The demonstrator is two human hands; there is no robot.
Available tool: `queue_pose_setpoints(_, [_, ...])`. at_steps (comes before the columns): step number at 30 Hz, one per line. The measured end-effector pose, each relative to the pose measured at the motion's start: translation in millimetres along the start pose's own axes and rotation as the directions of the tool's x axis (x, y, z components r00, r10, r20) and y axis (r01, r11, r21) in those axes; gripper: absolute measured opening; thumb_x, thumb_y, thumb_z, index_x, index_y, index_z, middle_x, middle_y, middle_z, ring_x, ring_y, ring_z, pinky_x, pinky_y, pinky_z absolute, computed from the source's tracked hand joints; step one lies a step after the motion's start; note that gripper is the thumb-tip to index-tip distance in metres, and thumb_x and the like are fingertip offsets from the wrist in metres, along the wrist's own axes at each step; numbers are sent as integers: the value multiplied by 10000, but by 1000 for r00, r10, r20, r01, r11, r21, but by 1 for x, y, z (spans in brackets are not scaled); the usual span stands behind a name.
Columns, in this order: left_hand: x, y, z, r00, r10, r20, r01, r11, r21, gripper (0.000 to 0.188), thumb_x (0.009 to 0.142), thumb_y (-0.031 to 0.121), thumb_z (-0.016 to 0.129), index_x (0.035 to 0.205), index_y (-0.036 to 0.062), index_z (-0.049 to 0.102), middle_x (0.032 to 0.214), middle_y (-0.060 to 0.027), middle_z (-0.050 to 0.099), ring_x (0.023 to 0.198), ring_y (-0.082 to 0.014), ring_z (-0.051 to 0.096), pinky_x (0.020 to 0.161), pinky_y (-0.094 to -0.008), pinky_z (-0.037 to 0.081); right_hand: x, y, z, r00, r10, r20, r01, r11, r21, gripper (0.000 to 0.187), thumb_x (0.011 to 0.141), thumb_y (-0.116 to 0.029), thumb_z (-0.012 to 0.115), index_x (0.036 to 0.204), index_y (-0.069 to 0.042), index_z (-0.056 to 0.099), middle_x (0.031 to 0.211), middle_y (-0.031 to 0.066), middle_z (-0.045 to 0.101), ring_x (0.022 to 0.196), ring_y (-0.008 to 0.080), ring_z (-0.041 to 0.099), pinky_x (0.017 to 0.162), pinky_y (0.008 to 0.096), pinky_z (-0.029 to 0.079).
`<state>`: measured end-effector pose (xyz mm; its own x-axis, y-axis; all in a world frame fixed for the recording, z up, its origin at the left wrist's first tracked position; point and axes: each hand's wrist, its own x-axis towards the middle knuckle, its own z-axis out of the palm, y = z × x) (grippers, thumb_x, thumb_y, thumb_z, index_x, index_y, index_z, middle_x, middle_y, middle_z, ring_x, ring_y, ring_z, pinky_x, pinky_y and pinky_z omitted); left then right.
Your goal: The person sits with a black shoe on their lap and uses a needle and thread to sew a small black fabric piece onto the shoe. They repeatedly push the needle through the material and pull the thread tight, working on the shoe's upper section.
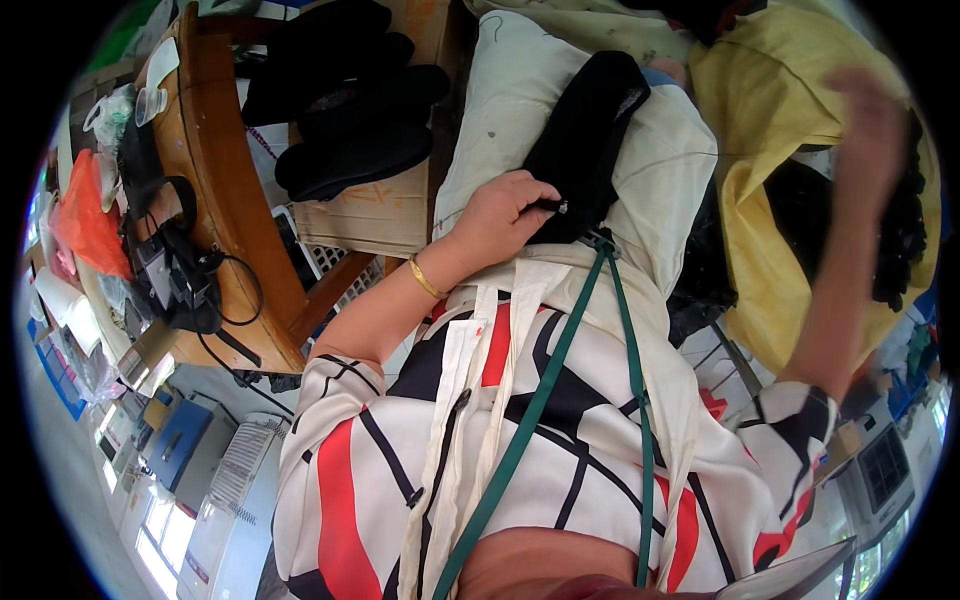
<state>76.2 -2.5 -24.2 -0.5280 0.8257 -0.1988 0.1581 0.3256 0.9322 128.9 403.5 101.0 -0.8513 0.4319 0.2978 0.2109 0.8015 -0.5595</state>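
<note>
A long, folded black fabric piece [585, 140] lies across the white cloth on my lap; it looks like a soft cap, but its exact kind is unclear. My left hand [505, 215] pinches its near left edge between thumb and fingers. A small shiny bit shows at those fingertips, too small to name. Raised far out to the right is my right hand [868, 110], smeared by motion, so its fingers cannot be read. A thin dark line like thread [735, 154] runs from near the black piece toward the right. A green cord [575, 330] hangs from my neck down to the black piece's near end.
Several black caps [365, 110] are stacked on a cardboard box [365, 220] at the left. Beside them stands a wooden table [225, 200] with a black bag [175, 275] and an orange plastic bag [90, 215]. A yellow sack [745, 110] holding black items sits at the right.
</note>
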Motion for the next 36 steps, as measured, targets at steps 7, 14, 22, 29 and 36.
queue_pose_setpoints(7, [5, 1, -5, 999, -13, 45, 9, 997, 78, 162, 834, 68, 648, 989, 31, 672, 887, -137, 632, 842, -326, 611, 742, -380, 490, -134, -84, 136, 702, -447, 555, 348, 895, 280, 271, 732, -85, 733, 955, -71, 581, 898, 85, 543, 894, 284, 566, 761, 385, 504])
queue_pose_setpoints(14, [9, 2, -8, 994, -25, 108, 12, 993, 121, 159, 847, 60, 644, 999, 25, 670, 892, -129, 634, 858, -305, 608, 769, -361, 482, -145, -83, 149, 707, -495, 505, 479, 861, 173, 134, 728, -118, 595, 844, -84, 536, 823, 72, 524, 820, 250, 565, 720, 359, 496])
queue_pose_setpoints(22, [24, 3, -14, 964, -14, 264, -39, 980, 194, 168, 836, 105, 654, 975, 16, 686, 907, -151, 640, 866, -325, 610, 762, -376, 487, -127, -85, 153, 852, -428, 301, 457, 889, -33, 142, 777, -127, 675, 721, -108, 546, 707, 31, 511, 708, 219, 572, 642, 353, 471])
queue_pose_setpoints(29, [30, 2, -14, 952, -31, 305, -23, 985, 170, 191, 823, 123, 662, 958, -7, 695, 902, -174, 661, 847, -339, 619, 756, -379, 495, -118, -96, 174, 937, -330, 118, 320, 943, 95, 193, 800, -138, 679, 680, -91, 536, 643, 58, 502, 619, 260, 555, 568, 378, 454])
queue_pose_setpoints(36, [32, 2, -8, 952, -175, 251, 141, 979, 146, 180, 842, 135, 687, 936, -19, 688, 832, -156, 659, 703, -231, 610, 667, -335, 488, -115, -93, 208, 999, -36, 6, 34, 979, 203, 221, 836, -143, 667, 668, -71, 542, 629, 82, 534, 577, 290, 550, 508, 388, 439])
